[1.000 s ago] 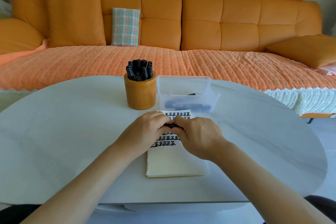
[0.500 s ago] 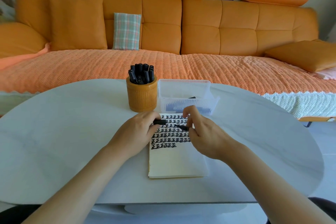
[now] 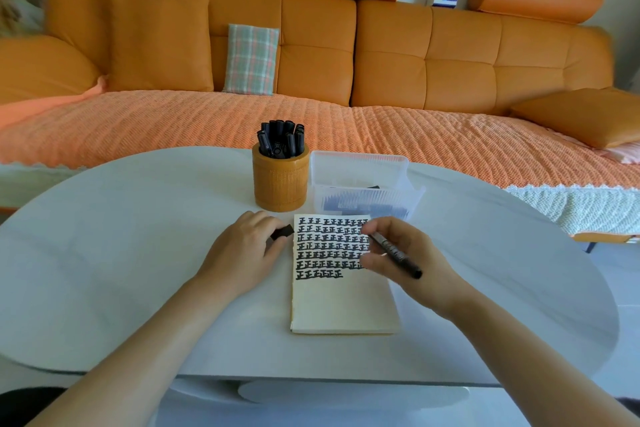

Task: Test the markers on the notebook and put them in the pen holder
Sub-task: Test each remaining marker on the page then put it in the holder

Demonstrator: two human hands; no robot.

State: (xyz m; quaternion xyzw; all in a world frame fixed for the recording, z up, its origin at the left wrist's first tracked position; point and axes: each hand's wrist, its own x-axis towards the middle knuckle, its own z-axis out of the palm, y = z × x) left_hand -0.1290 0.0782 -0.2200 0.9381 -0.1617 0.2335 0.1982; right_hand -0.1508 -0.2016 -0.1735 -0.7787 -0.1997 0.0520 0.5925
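A cream notebook [image 3: 341,305] lies open on the white table, its upper half filled with rows of black test marks. My right hand [image 3: 412,263] grips an uncapped black marker [image 3: 394,255] over the page's right edge, tip pointing up-left toward the marks. My left hand [image 3: 247,250] rests on the table just left of the notebook and pinches the marker's black cap [image 3: 282,231]. Behind the notebook stands the orange woven pen holder [image 3: 280,189], filled with several black markers [image 3: 281,142].
A clear plastic box [image 3: 363,170] sits right of the pen holder with dark markers lying inside. The white oval table [image 3: 121,253] has its front edge near my body. An orange sofa [image 3: 415,73] with cushions stands behind the table.
My hands pulled the cap off the marker and moved apart. The left hand went left with the cap. The right hand turned the marker into a writing grip over the page.
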